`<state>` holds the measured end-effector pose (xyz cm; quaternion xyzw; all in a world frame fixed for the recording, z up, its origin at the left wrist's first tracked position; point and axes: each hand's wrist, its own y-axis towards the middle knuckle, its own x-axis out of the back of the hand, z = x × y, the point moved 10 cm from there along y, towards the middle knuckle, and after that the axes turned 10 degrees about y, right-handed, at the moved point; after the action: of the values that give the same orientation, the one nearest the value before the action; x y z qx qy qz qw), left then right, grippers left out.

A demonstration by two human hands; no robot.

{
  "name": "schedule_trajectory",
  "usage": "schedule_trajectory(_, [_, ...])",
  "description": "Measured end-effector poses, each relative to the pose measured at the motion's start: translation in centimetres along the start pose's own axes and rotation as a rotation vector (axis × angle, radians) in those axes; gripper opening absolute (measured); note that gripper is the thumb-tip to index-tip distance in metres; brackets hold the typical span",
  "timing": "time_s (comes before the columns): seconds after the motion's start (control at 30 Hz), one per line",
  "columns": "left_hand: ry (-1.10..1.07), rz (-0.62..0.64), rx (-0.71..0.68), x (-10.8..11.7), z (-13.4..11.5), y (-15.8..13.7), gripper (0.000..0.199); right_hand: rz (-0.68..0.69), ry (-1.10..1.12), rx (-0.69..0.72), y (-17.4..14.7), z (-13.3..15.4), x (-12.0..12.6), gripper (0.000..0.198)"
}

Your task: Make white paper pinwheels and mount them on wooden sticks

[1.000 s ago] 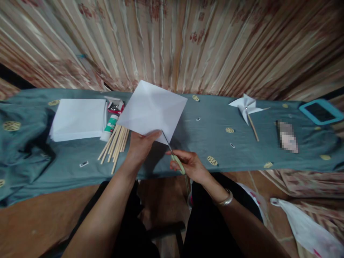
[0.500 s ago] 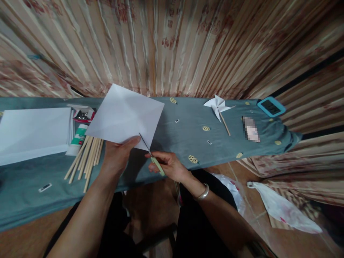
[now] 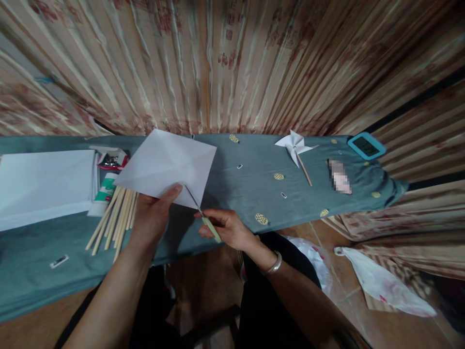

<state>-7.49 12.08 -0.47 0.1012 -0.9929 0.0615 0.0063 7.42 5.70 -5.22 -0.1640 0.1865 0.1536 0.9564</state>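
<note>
A creased white square of paper (image 3: 169, 162) is raised above the table, its near edge pinched by my left hand (image 3: 154, 211) with the thumb on top. My right hand (image 3: 227, 228) grips a pair of scissors (image 3: 209, 225) with light green handles. The blades lie at the paper's near right corner, pointing up and left toward my left thumb. Part of the handles is hidden by my fingers. Under the paper's left side, several wooden sticks (image 3: 111, 218) lie beside a white and green glue tube (image 3: 103, 194).
On the green cloth-covered table (image 3: 247, 194) a stack of white paper (image 3: 43, 186) lies at left, near a small open box (image 3: 111, 159) of metal bits. At right are a paper pinwheel (image 3: 295, 145) on a stick and a blue-framed digital timer (image 3: 366, 146). Curtains (image 3: 225, 72) hang behind.
The paper's far corner has dipped and the sheet is slightly lower. My left hand and the scissors have shifted a little to the left.
</note>
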Motion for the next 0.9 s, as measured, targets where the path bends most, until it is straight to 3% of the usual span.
schedule_trajectory(0.3, [-0.07,-0.085,-0.043,1.1,-0.7,-0.2,0.035,-0.004,-0.055,0.009,-0.3,0.0,0.0,0.049])
schedule_trajectory(0.9, [-0.072,-0.014,-0.059,0.7,-0.9,-0.9,0.026,-0.014,-0.049,0.034,-1.2,0.4,-0.2,0.04])
